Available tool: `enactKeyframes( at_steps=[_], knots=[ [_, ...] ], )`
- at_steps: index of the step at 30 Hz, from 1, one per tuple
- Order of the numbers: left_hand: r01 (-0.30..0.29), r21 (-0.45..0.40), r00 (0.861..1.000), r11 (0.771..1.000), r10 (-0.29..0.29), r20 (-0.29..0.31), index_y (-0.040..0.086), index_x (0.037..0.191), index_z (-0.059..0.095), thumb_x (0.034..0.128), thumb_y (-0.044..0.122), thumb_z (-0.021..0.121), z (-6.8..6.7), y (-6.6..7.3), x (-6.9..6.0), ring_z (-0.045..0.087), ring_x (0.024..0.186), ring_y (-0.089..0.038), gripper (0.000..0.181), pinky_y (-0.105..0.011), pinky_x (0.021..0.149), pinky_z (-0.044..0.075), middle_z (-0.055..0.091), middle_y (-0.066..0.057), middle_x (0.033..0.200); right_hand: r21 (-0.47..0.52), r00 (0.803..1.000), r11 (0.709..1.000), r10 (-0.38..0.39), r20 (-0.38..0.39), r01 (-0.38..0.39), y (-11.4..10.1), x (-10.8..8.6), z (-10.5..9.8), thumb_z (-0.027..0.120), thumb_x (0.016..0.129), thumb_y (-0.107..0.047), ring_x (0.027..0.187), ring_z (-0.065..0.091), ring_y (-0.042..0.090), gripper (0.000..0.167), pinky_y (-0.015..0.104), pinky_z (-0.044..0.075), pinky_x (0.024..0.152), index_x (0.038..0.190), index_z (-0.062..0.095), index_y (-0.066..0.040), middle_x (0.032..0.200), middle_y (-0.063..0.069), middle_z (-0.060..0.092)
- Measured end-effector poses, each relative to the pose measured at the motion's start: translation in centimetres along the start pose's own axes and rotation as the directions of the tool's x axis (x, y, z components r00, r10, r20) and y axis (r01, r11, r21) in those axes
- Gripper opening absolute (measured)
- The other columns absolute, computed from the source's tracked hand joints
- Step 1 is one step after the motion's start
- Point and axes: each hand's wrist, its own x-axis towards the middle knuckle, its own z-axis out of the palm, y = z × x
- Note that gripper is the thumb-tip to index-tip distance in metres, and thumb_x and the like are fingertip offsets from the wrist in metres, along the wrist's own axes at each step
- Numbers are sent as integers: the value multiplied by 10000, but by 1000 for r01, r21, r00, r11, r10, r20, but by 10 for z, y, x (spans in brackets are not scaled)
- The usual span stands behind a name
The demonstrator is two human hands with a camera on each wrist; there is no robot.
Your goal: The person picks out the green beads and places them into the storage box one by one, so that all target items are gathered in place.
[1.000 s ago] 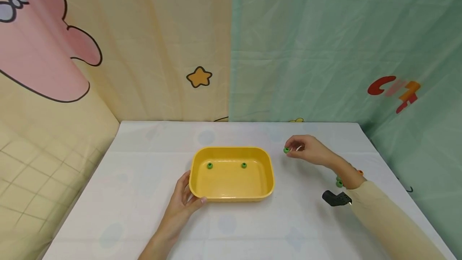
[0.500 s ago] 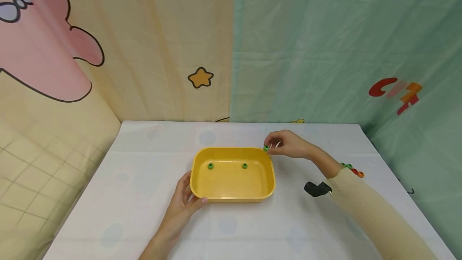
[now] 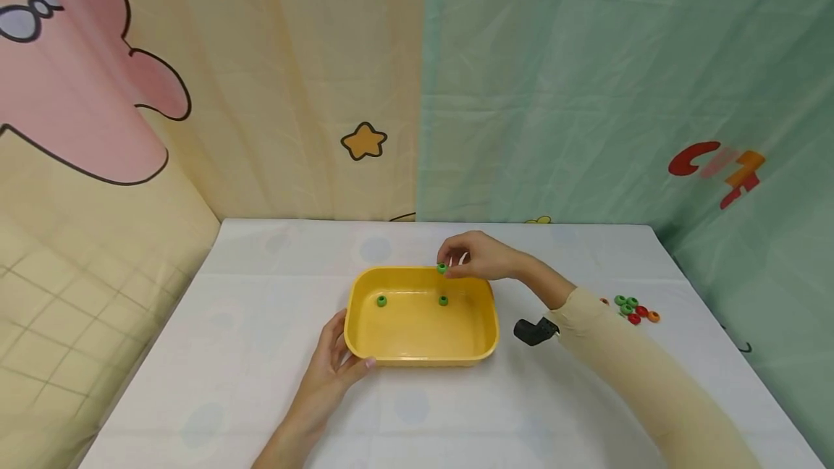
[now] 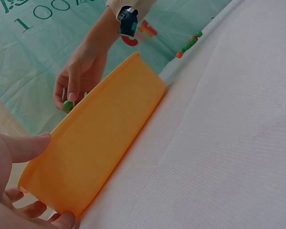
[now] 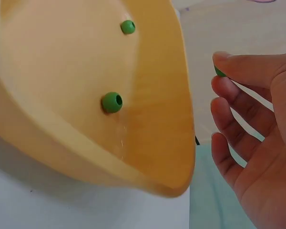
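A yellow tray (image 3: pixel 420 331) rests on the table, two green beads (image 3: pixel 381 301) lying apart inside it. My left hand (image 3: pixel 319 375) grips the tray's left front corner; in the left wrist view the thumb of my left hand (image 4: pixel 14 176) lies on the rim and the fingers reach below. Over the tray's back rim, my right hand (image 3: pixel 482 255) pinches a green bead (image 3: pixel 441 268) between thumb and forefinger. The right wrist view shows that pinched bead (image 5: pixel 219 72) mostly covered by the fingertips of my right hand (image 5: pixel 262 114).
Several loose green, red and orange beads (image 3: pixel 634 302) lie on the right of the white table (image 3: pixel 215 353). A black device (image 3: pixel 536 331) hangs at my right wrist. Printed curtains (image 3: pixel 313 78) stand behind the table and at its sides.
My right hand has moved left with the green bead, from the right of the tray to above its back rim. More of the loose beads now shows. My left hand keeps its grip.
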Motion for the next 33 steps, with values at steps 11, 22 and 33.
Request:
enactKeyframes(
  at_steps=[11,22,33],
  knots=[
    [-5,2,1000,1000,5,7,195,1627,183,941,71,765,1,0,0,254,1522,-326,908,-302,1161,353,161,-74,1690,-19,990,992,-124,68,125,-13,39,21,754,954,-93,882,622,144,94,335,590,834,1042,725,-107,957,-63,689],
    [-14,3,1000,1000,14,13,197,1629,183,944,69,763,1,-2,2,247,1526,-316,907,-307,1168,344,161,-67,1691,-29,989,991,-127,76,130,-20,55,28,766,955,-118,910,628,141,176,275,578,824,1111,725,-48,1039,49,717],
    [-6,1,1000,1000,6,1,192,1631,173,941,58,762,0,-2,0,245,1524,-326,917,-317,1168,342,148,-82,1693,-47,991,991,-122,51,124,-16,44,22,769,952,-124,895,639,121,210,335,585,836,1119,720,-7,1044,91,722]
  ],
)
